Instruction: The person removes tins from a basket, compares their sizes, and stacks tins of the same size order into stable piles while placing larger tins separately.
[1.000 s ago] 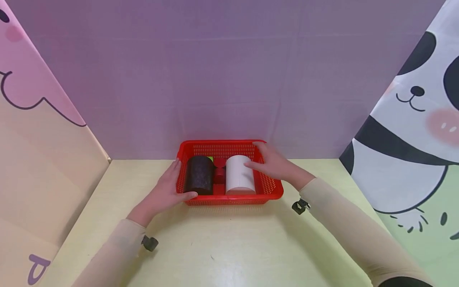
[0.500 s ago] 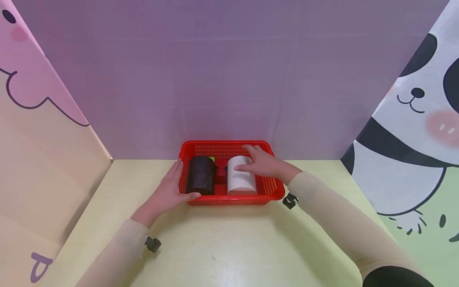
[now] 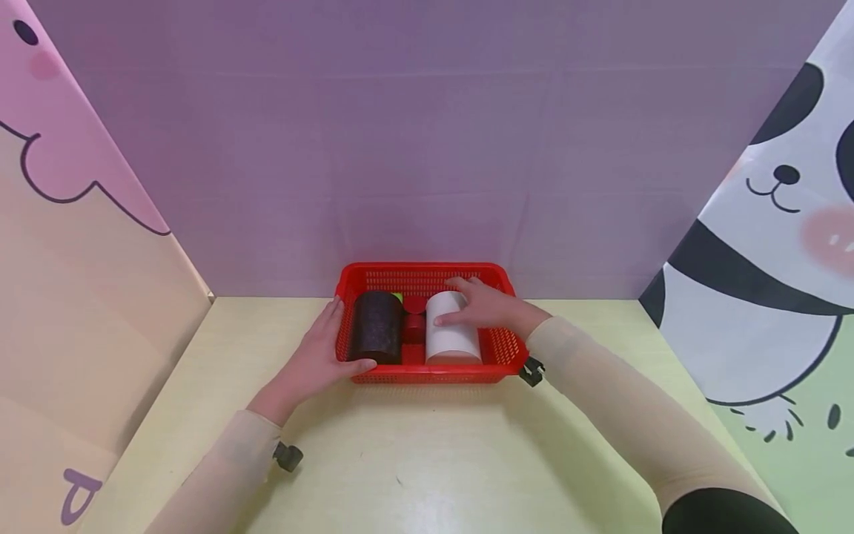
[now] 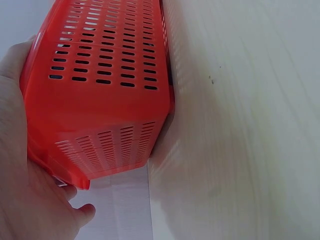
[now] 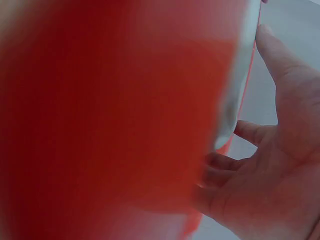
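Observation:
A red plastic basket (image 3: 427,373) with slotted walls stands at the back of the table. My left hand (image 3: 313,356) holds its left front corner, thumb over the front rim and fingers along the left side; the left wrist view shows that hand at the red wall (image 4: 95,107). In the basket lie a dark cylinder (image 3: 376,326) on the left and a white cylinder (image 3: 454,343) on the right. My right hand (image 3: 490,305) reaches over the white one, thumb across its upper part, other fingers spread toward its far end. Red fills much of the right wrist view beside my hand (image 5: 285,150).
Between the cylinders are red objects (image 3: 414,326), and a bit of bright green (image 3: 398,297) shows behind the dark one. The pale tabletop (image 3: 427,452) extends in front. A purple backdrop (image 3: 427,148) rises behind the basket; printed panels flank both sides.
My right hand has moved left from the basket's right rim to over the white cylinder. My left hand has stayed at the basket corner. The whole view has shifted slightly.

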Demonstrator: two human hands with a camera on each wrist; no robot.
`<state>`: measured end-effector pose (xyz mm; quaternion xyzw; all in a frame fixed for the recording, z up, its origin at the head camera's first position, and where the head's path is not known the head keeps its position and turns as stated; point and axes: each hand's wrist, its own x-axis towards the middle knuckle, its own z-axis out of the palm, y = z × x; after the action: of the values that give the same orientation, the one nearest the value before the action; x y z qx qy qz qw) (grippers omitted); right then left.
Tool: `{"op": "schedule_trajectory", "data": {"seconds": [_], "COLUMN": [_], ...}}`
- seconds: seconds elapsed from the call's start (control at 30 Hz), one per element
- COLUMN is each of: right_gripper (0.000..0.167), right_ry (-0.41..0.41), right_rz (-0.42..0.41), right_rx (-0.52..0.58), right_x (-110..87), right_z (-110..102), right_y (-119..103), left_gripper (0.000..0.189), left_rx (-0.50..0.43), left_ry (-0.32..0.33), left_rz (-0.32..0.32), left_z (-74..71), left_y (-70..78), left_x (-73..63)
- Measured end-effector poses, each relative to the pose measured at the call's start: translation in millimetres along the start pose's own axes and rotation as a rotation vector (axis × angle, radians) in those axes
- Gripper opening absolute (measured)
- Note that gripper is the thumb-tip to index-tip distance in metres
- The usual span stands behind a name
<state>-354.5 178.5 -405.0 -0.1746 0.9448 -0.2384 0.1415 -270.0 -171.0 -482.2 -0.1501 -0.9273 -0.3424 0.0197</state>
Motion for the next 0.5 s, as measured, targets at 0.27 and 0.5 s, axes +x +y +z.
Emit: {"op": "schedule_trajectory", "data": {"seconds": [0.27,0.5], "right_gripper": [0.103,0.098], "right_ry": [0.014,0.018], "right_rz": [0.002,0.007], "right_rx": [0.032,0.070], "right_x": [0.3,-2.6], "right_z": [8.4,8.3], "right_y": [-0.2,-3.2], "left_gripper": [0.139,0.138], "left_rx": [-0.006,-0.020], "left_ry": [0.000,0.002], "left_rz": [-0.005,0.001], "left_z": [0.5,0.8], "left_y": [-0.9,-1.1], "left_x": [-0.3,-0.2]}}
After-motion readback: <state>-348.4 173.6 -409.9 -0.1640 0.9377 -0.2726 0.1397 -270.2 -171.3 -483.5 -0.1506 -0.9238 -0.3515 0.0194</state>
